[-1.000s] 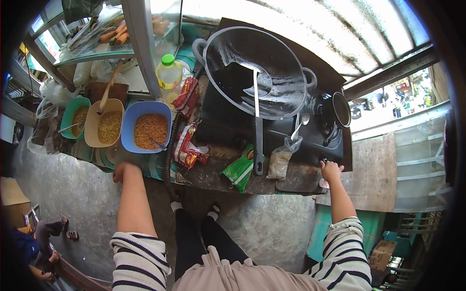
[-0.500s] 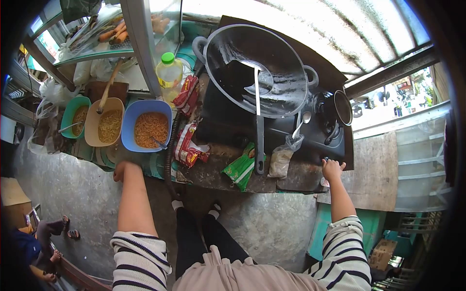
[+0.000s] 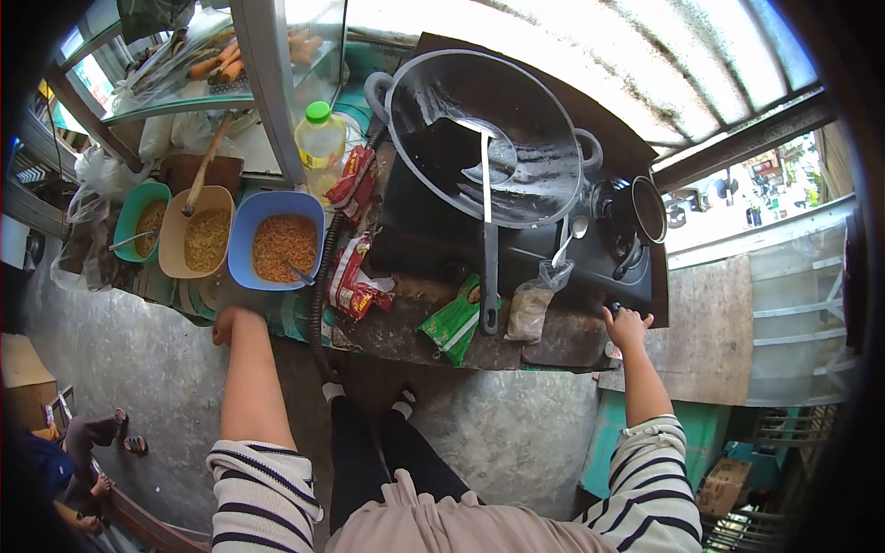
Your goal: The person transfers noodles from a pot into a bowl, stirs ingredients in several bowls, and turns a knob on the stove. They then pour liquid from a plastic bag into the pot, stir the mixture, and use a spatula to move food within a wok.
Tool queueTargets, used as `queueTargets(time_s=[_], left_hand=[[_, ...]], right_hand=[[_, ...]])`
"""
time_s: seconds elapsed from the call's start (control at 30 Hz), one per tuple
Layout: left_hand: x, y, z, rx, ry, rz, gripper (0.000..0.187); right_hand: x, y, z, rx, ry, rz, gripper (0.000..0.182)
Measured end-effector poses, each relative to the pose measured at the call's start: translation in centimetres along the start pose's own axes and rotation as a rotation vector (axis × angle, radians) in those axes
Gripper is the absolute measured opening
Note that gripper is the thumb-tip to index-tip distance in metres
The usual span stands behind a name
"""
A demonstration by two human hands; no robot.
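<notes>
The person's right hand (image 3: 628,327), at the right of centre in the frame, reaches up to the front edge of the black stove (image 3: 608,263), its fingertips touching a small knob (image 3: 615,306) there; the fingers are bent around the knob, though whether they pinch it tight cannot be told. The left hand (image 3: 230,324), at the left of centre, rests on the near edge of the counter (image 3: 406,332), just below a blue bowl of noodles (image 3: 277,238); the fingers are curled over the edge and hold nothing that shows.

On the stove, in the upper middle of the frame, sits a large dark wok (image 3: 484,134) with a long-handled ladle (image 3: 487,230) lying in it, the handle pointing down toward the counter edge. To the right of the wok stands a small black pot (image 3: 645,210). Between the hands lie a green packet (image 3: 454,323), a clear plastic bag (image 3: 533,304) and red noodle packets (image 3: 355,281). A bottle with a green cap (image 3: 321,143) stands above the blue bowl, and a beige bowl (image 3: 195,232) and a green bowl (image 3: 143,221) sit to its left.
</notes>
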State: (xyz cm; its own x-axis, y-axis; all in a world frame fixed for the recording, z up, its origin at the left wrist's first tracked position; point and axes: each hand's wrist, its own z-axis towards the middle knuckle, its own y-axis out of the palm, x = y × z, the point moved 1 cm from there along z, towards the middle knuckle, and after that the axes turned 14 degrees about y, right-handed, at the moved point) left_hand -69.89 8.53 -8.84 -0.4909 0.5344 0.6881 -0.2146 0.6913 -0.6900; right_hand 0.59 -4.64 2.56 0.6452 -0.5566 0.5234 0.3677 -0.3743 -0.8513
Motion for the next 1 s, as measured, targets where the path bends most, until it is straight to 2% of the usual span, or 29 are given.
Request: queueTargets(time_s=[0.17,0.23,0.3,0.33,0.37,0.4,0.43,0.47,0.5,0.53,0.57,0.6,0.63,0.67,0.7,0.77,0.8,0.87,0.9,0.93,0.97,1.0], left_hand=[[-0.5,1.1,0.8,-0.023,0.02,-0.026,0.033],[-0.8,2.3,1.4,-0.047,0.02,-0.053,0.033],[-1.7,3.1,2.8,-0.092,-0.011,-0.177,0.033],[-1.8,2.5,4.3,-0.34,-0.093,-0.171,0.033],[-2.0,1.3,5.5,-0.593,-0.165,-0.175,0.034],[-3.4,0.8,4.8,-0.813,0.143,-0.562,0.037],[-6.5,2.7,7.6,-1.002,0.103,-0.771,0.041],[-9.2,1.9,10.7,-1.204,-0.008,-0.684,0.043],[-12.8,1.8,14.4,-1.121,0.031,-0.429,0.044],[-15.2,-2.5,15.2,-1.061,0.195,-0.355,0.04],[-17.8,-5.7,17.8,-1.221,0.315,-0.08,0.036],[-20.2,-9.4,19.8,-1.234,0.423,0.029,0.031],[-22.2,-14.1,20.9,-1.199,0.4,0.156,0.028],[-24.8,-17.2,23.4,-1.236,0.473,0.344,0.033],[-25.0,-18.8,24.9,-1.206,0.464,0.332,0.033],[-26.7,-22.7,28.4,-1.112,0.72,0.465,0.031],[-27.9,-24.4,30.1,-1.058,0.835,0.54,0.031],[-30.8,-26.8,32.6,-0.962,1.052,0.705,0.03],[-30.3,-25.6,32.8,-1.075,0.553,0.341,0.033],[-27.3,-24.7,30.9,-1.051,0.52,0.33,0.033],[-23.9,-23.4,29.3,-0.85,0.594,0.357,0.038],[-22.6,-19.7,29.9,-0.809,0.764,0.348,0.044]], right_hand=[[0.2,-1.4,-1.0,-0.065,0.1,0.008,0.057],[0.8,-2.5,-2.3,0.108,0.108,0.147,0.044],[1.6,-2.4,-4.6,0.256,-0.001,0.344,0.029],[1.9,-2.3,-6.6,0.386,-0.085,0.397,0.02],[2.5,-2.5,-9.0,0.411,-0.203,0.439,0.016],[2.9,-0.9,-11.7,0.393,-0.211,0.536,0.013],[3.3,0.1,-14.6,0.352,-0.28,0.658,0.011],[3.6,1.2,-18.0,0.309,-0.244,0.707,0.015],[4.3,3.9,-21.2,0.221,-0.281,0.635,0.013],[5.1,5.7,-24.4,0.107,-0.293,0.652,0.013],[5.8,7.4,-27.7,0.057,-0.311,0.622,0.015],[6.7,10.2,-30.5,-0.091,-0.302,0.607,0.013],[7.4,11.6,-33.1,-0.166,-0.33,0.563,0.017],[8.3,13.1,-34.8,-0.242,-0.371,0.506,0.02],[8.5,13.5,-35.3,-0.241,-0.405,0.509,0.02],[8.4,15.3,-34.9,-0.598,-0.462,0.137,0.023],[7.9,15.3,-33.7,-0.588,-0.514,0.115,0.023],[6.8,15.5,-30.2,-0.676,-0.11,0.579,0.024],[5.9,16.0,-27.7,-0.581,-0.104,0.629,0.022],[4.9,16.9,-25.4,-0.487,-0.096,0.68,0.025],[3.9,16.1,-24.0,-0.41,-0.161,0.707,0.029],[2.9,14.7,-22.5,-0.338,-0.224,0.736,0.037]])
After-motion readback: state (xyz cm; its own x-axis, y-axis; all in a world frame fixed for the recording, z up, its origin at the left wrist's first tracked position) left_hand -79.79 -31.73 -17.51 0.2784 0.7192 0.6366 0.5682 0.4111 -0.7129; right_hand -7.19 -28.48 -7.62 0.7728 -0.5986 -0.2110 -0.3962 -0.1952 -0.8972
